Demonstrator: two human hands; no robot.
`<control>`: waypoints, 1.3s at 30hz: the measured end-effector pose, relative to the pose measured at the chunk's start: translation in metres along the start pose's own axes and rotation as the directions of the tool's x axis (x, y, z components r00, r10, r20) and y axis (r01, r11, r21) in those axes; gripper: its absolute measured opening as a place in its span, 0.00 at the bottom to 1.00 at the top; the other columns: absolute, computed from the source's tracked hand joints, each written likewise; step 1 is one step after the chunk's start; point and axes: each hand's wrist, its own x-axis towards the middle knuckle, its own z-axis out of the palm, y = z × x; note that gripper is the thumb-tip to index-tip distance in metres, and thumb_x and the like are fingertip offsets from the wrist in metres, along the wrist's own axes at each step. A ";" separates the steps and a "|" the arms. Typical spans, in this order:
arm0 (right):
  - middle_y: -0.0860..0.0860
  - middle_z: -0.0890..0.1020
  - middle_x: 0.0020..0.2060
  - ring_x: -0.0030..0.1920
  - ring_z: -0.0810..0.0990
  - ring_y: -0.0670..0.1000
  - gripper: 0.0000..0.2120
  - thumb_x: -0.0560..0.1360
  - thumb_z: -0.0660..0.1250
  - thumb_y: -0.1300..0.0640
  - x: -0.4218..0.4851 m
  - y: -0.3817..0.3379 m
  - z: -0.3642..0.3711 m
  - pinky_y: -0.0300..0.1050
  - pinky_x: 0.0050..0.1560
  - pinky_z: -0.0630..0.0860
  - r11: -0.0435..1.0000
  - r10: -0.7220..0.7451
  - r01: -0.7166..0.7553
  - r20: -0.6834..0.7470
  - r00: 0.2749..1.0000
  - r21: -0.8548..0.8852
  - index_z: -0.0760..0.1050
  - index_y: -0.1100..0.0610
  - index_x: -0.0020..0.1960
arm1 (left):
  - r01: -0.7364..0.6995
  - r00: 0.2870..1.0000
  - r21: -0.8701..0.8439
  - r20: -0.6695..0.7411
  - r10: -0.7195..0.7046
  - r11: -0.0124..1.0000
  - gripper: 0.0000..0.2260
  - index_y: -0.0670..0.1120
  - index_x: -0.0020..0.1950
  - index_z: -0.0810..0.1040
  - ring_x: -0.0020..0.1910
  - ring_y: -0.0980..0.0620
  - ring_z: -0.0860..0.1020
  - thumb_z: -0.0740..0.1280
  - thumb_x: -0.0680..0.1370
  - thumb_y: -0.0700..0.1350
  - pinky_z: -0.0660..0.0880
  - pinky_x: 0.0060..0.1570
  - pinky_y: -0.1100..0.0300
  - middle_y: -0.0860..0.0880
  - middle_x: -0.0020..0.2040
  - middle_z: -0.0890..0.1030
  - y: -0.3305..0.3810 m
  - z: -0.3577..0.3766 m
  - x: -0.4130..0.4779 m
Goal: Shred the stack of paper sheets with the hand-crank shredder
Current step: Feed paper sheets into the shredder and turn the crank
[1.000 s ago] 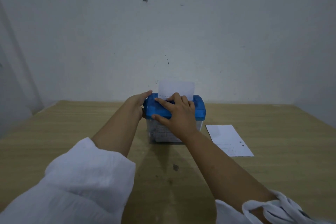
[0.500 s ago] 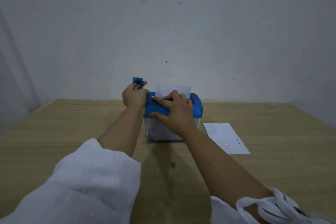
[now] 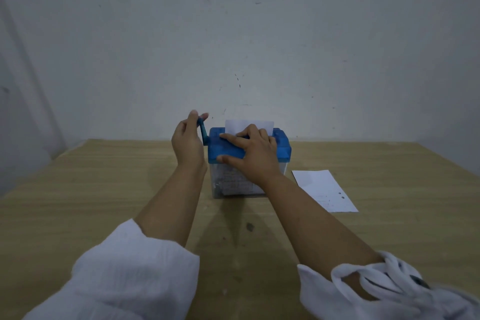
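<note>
The left sleeve (image 3: 135,267) and right sleeve (image 3: 376,291) are loose, white, crumpled.

I can't read a single word anywhere here. The sheet (image 3: 324,189) on the table (image 3: 104,189) to my right carries faint print and a few dark dots. The paper (image 3: 237,184) behind the shredder (image 3: 283,148) bin's clear wall shows printed lines, all too small to make out.
</note>
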 end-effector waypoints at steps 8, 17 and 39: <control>0.47 0.69 0.56 0.57 0.65 0.48 0.26 0.72 0.64 0.37 -0.002 0.000 -0.003 0.40 0.52 0.53 1.000 -0.003 0.003 0.010 1.000 -0.020 0.68 0.40 0.68 | -0.017 0.983 -0.041 -0.186 0.009 0.999 0.06 0.42 0.42 0.80 0.39 0.62 0.77 0.70 0.75 0.45 0.72 0.38 0.74 0.52 0.39 0.80 -0.014 -0.017 -0.028; 0.47 0.69 0.56 0.58 0.65 0.48 0.25 0.73 0.62 0.36 -0.002 -0.004 -0.001 0.40 0.51 0.52 0.999 -0.004 0.005 0.017 1.000 -0.038 0.67 0.39 0.68 | 0.403 0.907 -0.068 -0.109 -0.408 0.913 0.14 0.37 0.61 0.76 0.58 0.46 0.78 0.67 0.77 0.41 0.73 0.60 0.53 0.43 0.58 0.79 -0.052 -0.056 -0.033; 0.48 0.70 0.56 0.56 0.67 0.49 0.26 0.73 0.63 0.37 -0.002 0.003 0.003 0.40 0.52 0.51 0.997 -0.053 0.051 -0.033 0.998 -0.059 0.68 0.41 0.69 | 0.555 0.794 0.390 0.014 -0.608 0.735 0.14 0.39 0.47 0.74 0.38 0.43 0.75 0.67 0.78 0.50 0.75 0.52 0.48 0.43 0.40 0.75 0.003 0.014 0.033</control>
